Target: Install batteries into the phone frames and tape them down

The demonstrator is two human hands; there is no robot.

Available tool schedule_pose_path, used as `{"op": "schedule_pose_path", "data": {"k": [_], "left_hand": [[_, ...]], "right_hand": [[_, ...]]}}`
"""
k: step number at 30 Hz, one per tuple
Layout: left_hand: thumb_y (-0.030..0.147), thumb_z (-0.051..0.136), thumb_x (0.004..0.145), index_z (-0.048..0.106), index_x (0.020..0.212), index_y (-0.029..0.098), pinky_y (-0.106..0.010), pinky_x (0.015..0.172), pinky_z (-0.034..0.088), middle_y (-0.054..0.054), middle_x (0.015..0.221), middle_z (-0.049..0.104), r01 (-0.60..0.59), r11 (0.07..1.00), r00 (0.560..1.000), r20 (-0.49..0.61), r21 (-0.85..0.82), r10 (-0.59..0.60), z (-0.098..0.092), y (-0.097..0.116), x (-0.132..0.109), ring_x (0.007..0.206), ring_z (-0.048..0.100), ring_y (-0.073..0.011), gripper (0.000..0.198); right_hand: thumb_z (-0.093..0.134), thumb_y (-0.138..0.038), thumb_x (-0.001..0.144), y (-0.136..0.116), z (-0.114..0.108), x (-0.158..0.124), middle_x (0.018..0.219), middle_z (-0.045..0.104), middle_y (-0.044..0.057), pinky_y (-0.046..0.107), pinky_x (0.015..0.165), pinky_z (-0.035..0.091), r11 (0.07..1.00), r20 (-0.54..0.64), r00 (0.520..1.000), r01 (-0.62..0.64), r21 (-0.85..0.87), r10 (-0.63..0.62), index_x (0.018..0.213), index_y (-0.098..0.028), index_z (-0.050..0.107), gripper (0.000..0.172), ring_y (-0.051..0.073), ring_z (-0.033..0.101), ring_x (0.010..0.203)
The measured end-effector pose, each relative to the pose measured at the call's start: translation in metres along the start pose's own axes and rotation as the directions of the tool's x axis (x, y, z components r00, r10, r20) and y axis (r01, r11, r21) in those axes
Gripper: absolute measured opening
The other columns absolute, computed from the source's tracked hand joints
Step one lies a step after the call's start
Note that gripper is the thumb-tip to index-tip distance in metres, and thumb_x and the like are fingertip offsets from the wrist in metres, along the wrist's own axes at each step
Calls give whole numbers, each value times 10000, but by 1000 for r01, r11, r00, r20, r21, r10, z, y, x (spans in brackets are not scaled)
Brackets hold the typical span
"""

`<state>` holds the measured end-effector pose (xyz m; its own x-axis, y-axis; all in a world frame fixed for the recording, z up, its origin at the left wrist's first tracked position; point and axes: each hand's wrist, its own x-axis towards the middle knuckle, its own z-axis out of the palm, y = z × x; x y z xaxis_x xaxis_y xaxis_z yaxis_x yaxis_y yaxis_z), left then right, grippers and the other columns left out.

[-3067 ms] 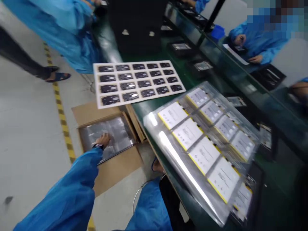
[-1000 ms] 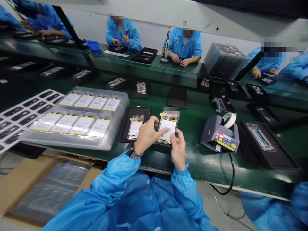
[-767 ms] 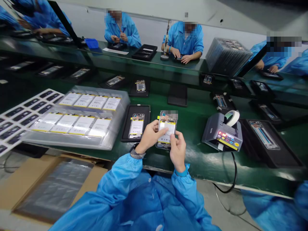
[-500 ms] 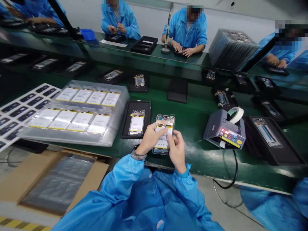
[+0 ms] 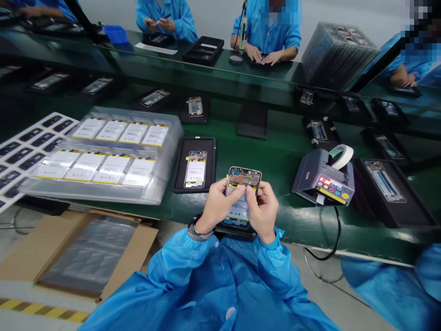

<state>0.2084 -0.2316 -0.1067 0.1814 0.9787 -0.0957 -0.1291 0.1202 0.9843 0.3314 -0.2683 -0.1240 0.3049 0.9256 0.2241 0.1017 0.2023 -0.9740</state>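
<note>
Both hands closed on one phone (image 5: 244, 176), its back off, held upper end away from the body, at the near edge of the table (image 5: 229, 154). Left hand (image 5: 216, 204) grips the left side; right hand (image 5: 266, 209) the right. Thumbs laid inward, tips near each other at the upper part of the white, yellow-edged battery (image 5: 239, 209) in the phone. Circuit parts bare above the thumbs.

Just left of the hands: black tray (image 5: 179, 181), second phone (image 5: 195, 171) lying in it, also with a white battery. Farther left, clear plastic trays (image 5: 156, 195) stacked, the top one showing two rows of four batteries. Partly behind these, a white sheet (image 5: 55, 116) with dark parts in rows.

Right of the hands, apart: grey tape dispenser (image 5: 306, 177), red display lit, roll of pale tape (image 5: 345, 157) on top. Beyond it, a large black tray (image 5: 409, 216) with a phone frame (image 5: 385, 181).

On the floor at left, open carton (image 5: 129, 266), clear plastic sheets (image 5: 91, 250) inside. Across the table, people in blue coats at work; one has both hands (image 5: 263, 57) down on a small dark item, too small to tell.
</note>
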Motion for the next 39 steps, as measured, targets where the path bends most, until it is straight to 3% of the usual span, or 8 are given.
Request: {"op": "schedule_pose_path", "data": {"k": [6, 14, 25, 30, 33, 36, 37, 39], "left_hand": [[400, 777, 785, 758, 944, 121, -247, 677, 533, -66, 885, 753, -17, 999, 999, -32, 39, 19, 1, 5, -7, 748, 670, -182, 321], [413, 811, 757, 771, 891, 111, -255, 652, 545, -78, 866, 759, 41, 998, 998, -38, -37, -42, 0, 2, -9, 721, 678, -189, 332], [356, 813, 734, 776, 846, 120, -260, 674, 538, -71, 853, 764, -7, 1000, 1000, 6, -4, 7, 1, 5, -8, 740, 685, -196, 263], [361, 839, 717, 768, 844, 111, -228, 631, 523, -69, 830, 759, 67, 995, 998, 7, -74, -67, 4, -6, -4, 700, 673, -170, 289], [418, 870, 694, 764, 880, 109, -219, 600, 526, -69, 826, 758, 180, 970, 984, 18, -166, -179, 3, -18, 1, 663, 671, -158, 376], [444, 901, 655, 752, 885, 110, -219, 556, 534, -59, 782, 747, 284, 928, 956, 4, -239, -292, 3, -29, 7, 610, 668, -152, 432], [443, 909, 641, 745, 885, 110, -225, 533, 535, -55, 757, 740, 326, 910, 941, -7, -257, -339, 3, -31, 9, 585, 665, -156, 445], [427, 922, 617, 724, 875, 111, -246, 490, 542, -51, 711, 727, 414, 861, 897, -26, -296, -441, 2, -33, 13, 540, 662, -172, 454]], "right_hand": [[632, -361, 969, -7, -1, -3, 834, 697, 4, 245, 645, 494, 996, -42, 998, 50, -75, -53, 1004, -219, 631, 147, 140, 641, 701], [632, -357, 970, -6, -2, -8, 904, 717, 23, 260, 664, 519, 1000, -19, 1000, 18, -11, -18, 1052, -221, 631, 159, 151, 664, 731], [643, -320, 934, -10, -3, -9, 742, 643, -16, 223, 577, 461, 996, -72, 995, 68, -63, -72, 907, -211, 593, 123, 123, 583, 620], [668, -363, 905, -6, 3, -4, 678, 613, -27, 213, 526, 427, 1000, -130, 992, -1, -13, -1, 860, -207, 586, 181, 115, 538, 565], [682, -449, 886, -3, 4, 0, 703, 651, -9, 223, 532, 445, 988, -36, 990, -134, 73, 136, 872, -201, 601, 262, 124, 571, 577], [674, -487, 889, 0, -24, 1, 676, 664, -2, 238, 566, 488, 964, 90, 964, -256, 75, 249, 897, -183, 662, 305, 134, 608, 587], [668, -477, 894, 2, -42, 0, 648, 658, -5, 241, 575, 499, 964, 25, 965, -261, 51, 260, 895, -177, 680, 300, 132, 612, 575], [680, -430, 884, 6, -89, -4, 590, 636, -15, 238, 569, 507, 972, -286, 932, -235, -7, 223, 871, -168, 697, 263, 121, 602, 531]]}}
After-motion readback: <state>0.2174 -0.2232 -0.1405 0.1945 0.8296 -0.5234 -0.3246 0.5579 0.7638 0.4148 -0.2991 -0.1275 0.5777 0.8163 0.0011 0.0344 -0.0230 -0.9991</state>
